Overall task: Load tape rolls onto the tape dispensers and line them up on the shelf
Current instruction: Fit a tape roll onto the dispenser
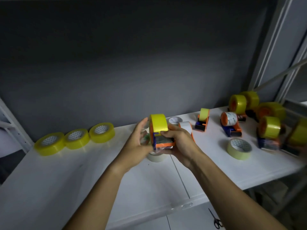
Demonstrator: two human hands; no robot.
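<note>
An orange-and-blue tape dispenser with a yellow tape roll on its wheel is held above the white shelf. My right hand grips its body and pinches at the tape's edge. My left hand supports the dispenser's left side with fingers loosely straight. Three yellow rolls lie flat in a row at the back left. Several loaded dispensers stand at the right.
A pale roll lies flat at the right, another pale roll sits under my hands, and a white roll lies behind them. Scissors lie on the floor below. A shelf upright rises at the right.
</note>
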